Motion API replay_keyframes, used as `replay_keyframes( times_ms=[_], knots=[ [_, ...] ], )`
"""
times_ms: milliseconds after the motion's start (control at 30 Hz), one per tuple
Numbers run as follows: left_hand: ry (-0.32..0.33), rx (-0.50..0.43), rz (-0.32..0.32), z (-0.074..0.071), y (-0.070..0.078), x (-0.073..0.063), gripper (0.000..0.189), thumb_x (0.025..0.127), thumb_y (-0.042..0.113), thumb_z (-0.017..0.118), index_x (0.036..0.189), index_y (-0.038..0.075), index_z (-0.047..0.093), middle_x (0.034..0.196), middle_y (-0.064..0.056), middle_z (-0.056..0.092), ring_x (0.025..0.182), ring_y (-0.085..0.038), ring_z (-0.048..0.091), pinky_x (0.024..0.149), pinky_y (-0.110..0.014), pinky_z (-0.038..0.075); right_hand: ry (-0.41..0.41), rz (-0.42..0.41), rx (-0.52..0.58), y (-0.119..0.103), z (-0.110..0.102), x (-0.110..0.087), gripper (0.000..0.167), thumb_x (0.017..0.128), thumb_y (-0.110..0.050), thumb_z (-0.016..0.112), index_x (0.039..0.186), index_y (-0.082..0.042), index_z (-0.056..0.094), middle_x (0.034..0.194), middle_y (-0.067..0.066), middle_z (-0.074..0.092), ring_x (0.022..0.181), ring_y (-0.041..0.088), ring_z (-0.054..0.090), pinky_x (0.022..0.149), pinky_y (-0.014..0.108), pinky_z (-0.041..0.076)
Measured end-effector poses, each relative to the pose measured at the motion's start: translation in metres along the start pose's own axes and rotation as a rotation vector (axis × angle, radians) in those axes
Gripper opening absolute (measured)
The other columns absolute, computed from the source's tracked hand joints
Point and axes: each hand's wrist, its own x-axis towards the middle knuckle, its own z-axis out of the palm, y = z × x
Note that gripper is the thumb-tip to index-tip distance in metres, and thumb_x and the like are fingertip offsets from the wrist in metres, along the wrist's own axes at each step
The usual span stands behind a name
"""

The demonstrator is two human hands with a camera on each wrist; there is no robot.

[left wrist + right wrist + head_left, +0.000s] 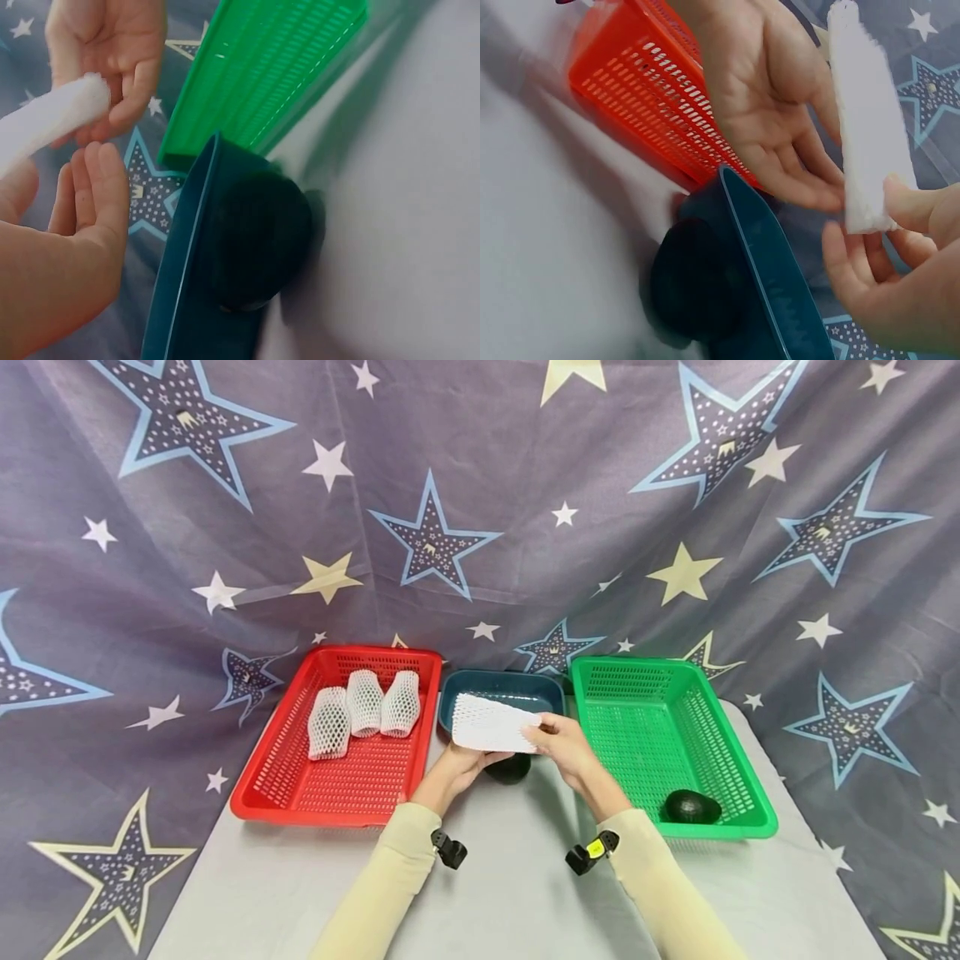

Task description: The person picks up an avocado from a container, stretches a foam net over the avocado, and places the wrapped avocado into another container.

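A flattened white foam net sleeve (491,724) is held up between both hands, over the front of the teal basin. The right hand (564,742) pinches its right end, thumb on top and fingers beneath, as the right wrist view shows. At the left end, the left hand (463,768) holds it from below, its thumb (16,191) against the sleeve and its fingers slightly curved. Below the hands a dark avocado (510,768) lies on the table, close against the front wall of the teal basin (169,300); the hands partly hide it in the head view.
On the left stands a red basket (337,789) with three white net-covered items (364,703) towards its back. The green basket (630,760) on the right holds one dark avocado (692,807) in its front right corner. A star-patterned cloth (480,510) hangs behind the table.
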Motion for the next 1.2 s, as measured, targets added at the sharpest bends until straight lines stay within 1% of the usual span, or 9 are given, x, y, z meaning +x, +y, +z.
replay_keyframes(
  times_ms=[100,267,400,567,767,900,967,1033,1200],
  knots=[
    [-0.017,0.016,-0.005,0.002,-0.003,0.001,0.038,0.099,-0.006,0.049,0.137,-0.006,0.055,0.104,0.005,0.071,0.091,-0.009,0.068,0.095,-0.041,0.057,0.038,-0.002,-0.040,-0.002,0.006,-0.002,0.024,0.094,0.000,0.068,0.113,0.014,0.064,0.082,-0.005,0.063,0.075,0.007,0.057,0.067,0.020,0.050],
    [-0.040,0.069,-0.035,0.003,-0.006,0.003,0.042,0.101,-0.005,0.051,0.141,-0.013,0.049,0.108,-0.001,0.071,0.092,-0.007,0.067,0.092,-0.030,0.057,0.079,0.009,-0.006,-0.002,0.012,-0.001,0.036,0.094,0.002,0.067,0.127,0.014,0.060,0.092,0.002,0.065,0.079,0.007,0.060,0.070,0.019,0.055],
    [-0.066,0.093,-0.051,0.003,-0.004,0.002,0.043,0.104,0.003,0.051,0.144,-0.014,0.047,0.110,-0.003,0.070,0.093,-0.005,0.065,0.086,-0.022,0.055,0.084,0.032,0.010,-0.002,0.014,-0.001,0.039,0.095,0.003,0.065,0.132,0.013,0.058,0.092,0.002,0.067,0.078,0.005,0.062,0.072,0.020,0.057],
    [-0.076,0.076,-0.067,0.003,-0.002,0.002,0.044,0.105,0.004,0.049,0.146,-0.013,0.043,0.110,-0.003,0.068,0.092,-0.004,0.065,0.085,-0.021,0.054,0.087,0.053,0.009,-0.004,0.015,-0.002,0.037,0.094,0.005,0.065,0.130,0.014,0.059,0.086,-0.003,0.068,0.076,0.004,0.064,0.074,0.023,0.058],
    [-0.083,0.088,-0.067,0.001,-0.002,0.003,0.043,0.107,0.006,0.048,0.145,-0.014,0.044,0.106,0.000,0.069,0.093,-0.006,0.065,0.092,-0.028,0.054,0.061,0.045,0.017,-0.002,0.012,-0.001,0.036,0.094,0.004,0.064,0.126,0.019,0.058,0.085,-0.003,0.069,0.076,0.003,0.063,0.072,0.020,0.055],
    [-0.102,0.093,-0.060,-0.001,-0.002,0.004,0.040,0.107,0.007,0.048,0.141,-0.014,0.046,0.098,0.004,0.069,0.090,-0.005,0.065,0.091,-0.028,0.054,0.038,0.031,0.046,-0.002,0.011,-0.001,0.025,0.094,0.005,0.062,0.116,0.015,0.060,0.086,-0.003,0.066,0.079,0.005,0.062,0.075,0.020,0.054],
    [-0.107,0.094,-0.057,-0.002,-0.002,0.004,0.038,0.106,0.007,0.048,0.138,-0.014,0.048,0.093,0.007,0.070,0.088,-0.005,0.065,0.087,-0.026,0.054,0.016,0.022,0.079,-0.003,0.010,-0.002,0.020,0.094,0.006,0.061,0.113,0.013,0.060,0.086,-0.005,0.067,0.080,0.005,0.064,0.077,0.021,0.055],
    [-0.102,0.094,-0.056,-0.001,-0.002,0.003,0.035,0.106,0.006,0.049,0.136,-0.012,0.049,0.089,0.008,0.069,0.085,-0.005,0.065,0.084,-0.025,0.054,-0.015,0.019,0.121,-0.004,0.008,-0.003,0.020,0.094,0.007,0.058,0.114,0.011,0.058,0.086,-0.005,0.068,0.081,0.005,0.065,0.078,0.021,0.055],
    [-0.090,0.104,-0.044,-0.001,0.000,0.003,0.032,0.104,0.004,0.049,0.133,-0.011,0.050,0.093,0.005,0.067,0.088,-0.006,0.064,0.085,-0.025,0.054,-0.082,0.031,0.186,-0.006,0.006,-0.005,0.036,0.095,0.008,0.054,0.130,0.017,0.050,0.092,-0.006,0.070,0.087,0.005,0.067,0.080,0.021,0.056]
  ],
)
